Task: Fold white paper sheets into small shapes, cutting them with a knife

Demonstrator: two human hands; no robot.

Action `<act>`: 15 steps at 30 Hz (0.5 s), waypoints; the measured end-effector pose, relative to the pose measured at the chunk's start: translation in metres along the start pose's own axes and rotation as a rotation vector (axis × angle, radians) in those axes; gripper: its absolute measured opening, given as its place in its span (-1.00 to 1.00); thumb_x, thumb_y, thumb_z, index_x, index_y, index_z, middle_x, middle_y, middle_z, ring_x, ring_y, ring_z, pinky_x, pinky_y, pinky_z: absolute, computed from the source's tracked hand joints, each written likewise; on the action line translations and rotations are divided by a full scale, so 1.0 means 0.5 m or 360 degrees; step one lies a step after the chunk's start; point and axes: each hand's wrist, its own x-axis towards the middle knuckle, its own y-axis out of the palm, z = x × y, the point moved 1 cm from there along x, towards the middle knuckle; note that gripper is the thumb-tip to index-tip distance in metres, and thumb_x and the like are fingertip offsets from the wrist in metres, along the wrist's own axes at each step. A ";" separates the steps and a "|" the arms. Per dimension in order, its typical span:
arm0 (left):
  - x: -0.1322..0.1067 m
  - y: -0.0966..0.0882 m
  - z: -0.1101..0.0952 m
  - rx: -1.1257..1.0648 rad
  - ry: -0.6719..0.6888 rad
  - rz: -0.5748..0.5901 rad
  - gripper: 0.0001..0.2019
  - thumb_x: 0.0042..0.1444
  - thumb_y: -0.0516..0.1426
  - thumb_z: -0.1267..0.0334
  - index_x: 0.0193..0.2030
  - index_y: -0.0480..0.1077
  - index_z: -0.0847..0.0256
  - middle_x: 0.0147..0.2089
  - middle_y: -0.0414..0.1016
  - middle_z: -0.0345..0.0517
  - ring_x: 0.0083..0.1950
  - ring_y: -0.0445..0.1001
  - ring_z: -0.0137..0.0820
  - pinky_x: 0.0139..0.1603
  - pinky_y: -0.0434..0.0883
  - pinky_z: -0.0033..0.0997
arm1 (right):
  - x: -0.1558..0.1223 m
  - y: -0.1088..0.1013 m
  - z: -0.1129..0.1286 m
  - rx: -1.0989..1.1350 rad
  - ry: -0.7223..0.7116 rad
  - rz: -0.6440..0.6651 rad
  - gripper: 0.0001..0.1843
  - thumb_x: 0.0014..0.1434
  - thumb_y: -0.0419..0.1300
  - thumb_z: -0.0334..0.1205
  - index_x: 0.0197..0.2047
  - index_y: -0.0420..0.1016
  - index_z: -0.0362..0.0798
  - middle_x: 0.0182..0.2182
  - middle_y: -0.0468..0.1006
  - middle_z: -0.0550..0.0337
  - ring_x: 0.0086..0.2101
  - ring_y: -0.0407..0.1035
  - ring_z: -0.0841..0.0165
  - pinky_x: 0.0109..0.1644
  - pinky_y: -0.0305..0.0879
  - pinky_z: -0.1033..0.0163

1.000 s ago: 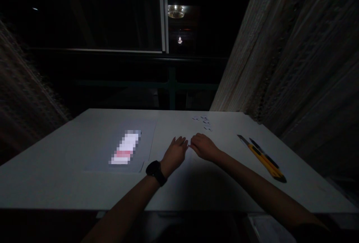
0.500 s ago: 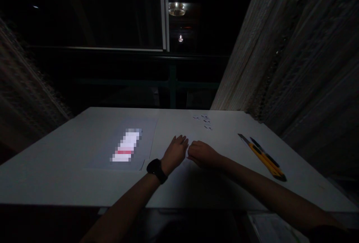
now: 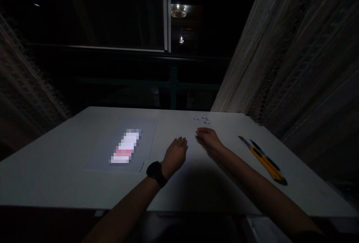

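My left hand (image 3: 176, 151), with a black watch (image 3: 156, 172) on its wrist, rests on the white table (image 3: 67, 187), fingers stretched forward. Further forward and to the right is my right hand (image 3: 209, 138), its fingers drawn together; anything between them is too dark and small to make out. Just beyond its fingertips lie several small paper pieces (image 3: 206, 123) with dark marks. A gap separates the two hands. Left of them, white paper sheets (image 3: 98, 157) lie under a bright, pixelated rectangle (image 3: 127, 145).
A yellow utility knife (image 3: 265, 162), blade exposed and pointing away, lies on the right side of the table beside a dark pen (image 3: 258, 146). Behind the table are a dark window and railing (image 3: 173, 86), with a curtain (image 3: 241, 60) hanging at the right.
My right hand has moved forward and to the right, away from my left hand, and now covers the spot of the nearest paper piece. My left hand stays nearly in place.
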 end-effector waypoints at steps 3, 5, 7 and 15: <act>-0.002 -0.005 -0.003 0.0038 -0.0047 -0.0007 -0.69 0.22 -0.11 0.35 0.01 0.32 0.39 0.07 0.37 0.19 0.14 0.29 -0.22 0.17 0.20 -0.18 | 0.030 0.024 0.014 0.0154 0.0308 -0.0018 -0.76 -0.15 0.23 -0.36 -0.35 0.31 -0.07 -0.53 0.44 0.22 -0.51 0.39 0.38 -0.43 0.37 0.19; -0.003 -0.006 -0.004 0.0040 -0.0078 -0.0019 -0.69 0.22 -0.12 0.36 0.00 0.32 0.41 0.06 0.38 0.21 0.12 0.31 -0.22 0.14 0.23 -0.20 | 0.038 0.039 0.018 0.0147 0.0319 -0.0014 -0.69 -0.18 0.24 -0.42 -0.33 0.27 -0.05 -0.55 0.43 0.26 -0.54 0.38 0.39 -0.47 0.38 0.20; -0.005 -0.007 -0.005 0.0030 -0.0100 -0.0035 -0.69 0.22 -0.13 0.36 -0.01 0.33 0.41 0.04 0.39 0.21 0.10 0.33 -0.23 0.13 0.26 -0.23 | 0.040 0.050 0.016 0.0134 0.0338 -0.0008 -0.63 -0.24 0.26 -0.47 -0.33 0.25 -0.04 -0.59 0.42 0.31 -0.58 0.36 0.41 -0.52 0.38 0.23; -0.002 -0.047 0.025 -0.0237 -0.0399 -0.0226 -0.64 0.21 -0.06 0.23 0.09 0.29 0.30 0.04 0.42 0.12 0.02 0.41 -0.24 0.03 0.33 -0.26 | 0.036 0.059 0.001 0.0199 0.0060 0.0130 -0.52 -0.38 0.36 -0.42 -0.31 0.33 -0.05 -0.64 0.42 0.37 -0.63 0.35 0.42 -0.59 0.32 0.31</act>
